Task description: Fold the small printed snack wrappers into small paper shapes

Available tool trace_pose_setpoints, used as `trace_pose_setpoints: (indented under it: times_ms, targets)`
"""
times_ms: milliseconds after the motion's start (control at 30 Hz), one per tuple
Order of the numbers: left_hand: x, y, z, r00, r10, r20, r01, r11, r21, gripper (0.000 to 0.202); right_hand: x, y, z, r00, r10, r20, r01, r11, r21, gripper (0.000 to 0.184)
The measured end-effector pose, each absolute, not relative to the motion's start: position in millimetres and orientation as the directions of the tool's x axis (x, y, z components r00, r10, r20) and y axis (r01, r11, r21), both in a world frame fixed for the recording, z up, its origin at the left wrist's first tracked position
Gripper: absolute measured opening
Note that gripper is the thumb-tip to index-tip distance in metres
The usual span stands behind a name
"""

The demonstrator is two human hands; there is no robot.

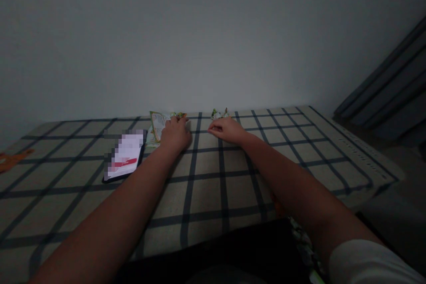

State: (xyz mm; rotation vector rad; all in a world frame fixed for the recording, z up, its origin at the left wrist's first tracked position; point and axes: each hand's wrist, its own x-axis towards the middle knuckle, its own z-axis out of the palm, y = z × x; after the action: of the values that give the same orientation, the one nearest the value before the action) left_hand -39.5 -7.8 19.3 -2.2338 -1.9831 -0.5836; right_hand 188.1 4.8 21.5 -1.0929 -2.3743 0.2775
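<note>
My left hand (175, 135) reaches to the far side of the cloth, its fingers curled down over a printed green-and-white packet (159, 125). The fingertips are partly hidden, and further crinkled packaging shows behind the knuckles. To its right, my right hand (229, 129) is closed in a pinch just above the cloth. Whatever lies between its thumb and fingers, if anything, is too small to make out. Right behind this hand sits a crumpled green-and-white wrapper (219, 113), apart from the pinched fingertips.
A checked cloth (206, 193) covers the surface up to the pale wall (213, 44). A tablet or phone with a lit, blurred screen (124, 155) lies left of my left forearm. An orange object (15, 159) lies at the far left. A dark curtain (389, 71) hangs at the right.
</note>
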Motion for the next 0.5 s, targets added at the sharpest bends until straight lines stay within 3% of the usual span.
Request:
trace_pose_setpoints:
  times_ms: [200,500]
  targets:
    - [-43.9,-0.6,13.0,0.098,0.915,0.393,0.932,-0.222,0.286,0.052,187.4,3.5,23.1,-0.525,0.779,0.343,0.639,0.627,-0.446,0.015]
    - [-42.3,-0.5,22.6,0.156,0.765,0.625,0.805,-0.465,0.368,0.035,186.0,4.9,21.6,-0.564,0.743,0.361,0.613,0.669,-0.42,0.019]
